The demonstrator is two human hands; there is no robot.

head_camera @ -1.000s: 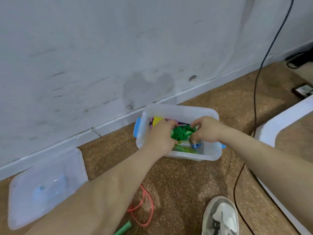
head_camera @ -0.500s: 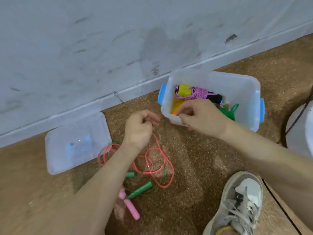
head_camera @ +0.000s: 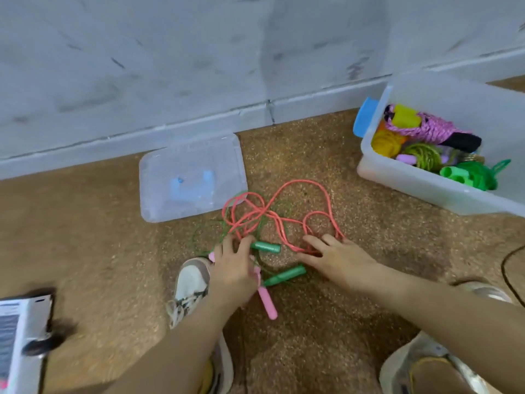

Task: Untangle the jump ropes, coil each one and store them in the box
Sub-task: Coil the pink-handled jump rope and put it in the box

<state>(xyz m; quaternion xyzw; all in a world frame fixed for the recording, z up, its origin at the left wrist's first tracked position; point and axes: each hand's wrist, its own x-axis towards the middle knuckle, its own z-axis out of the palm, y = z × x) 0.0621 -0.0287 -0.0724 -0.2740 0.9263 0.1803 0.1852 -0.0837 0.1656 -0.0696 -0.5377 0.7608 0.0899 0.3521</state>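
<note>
The tangle of pink rope and green rope is lying on the floor, straight ahead of both hands. It is spreading from beside the lid toward the wall, and the box is sitting well apart at the far right. The left hand is reaching onto the tangle's near left side, fingers touching cords just beside one green handle. A pink handle is running back under its palm; whether it is pinching anything I cannot tell. The right hand is resting released, fingers straight, on a near pink loop. The other green handle is lying between the hands, its long axis running roughly left to right. With the handles clustering by the left hand, that hand is probably better placed for starting.
</note>
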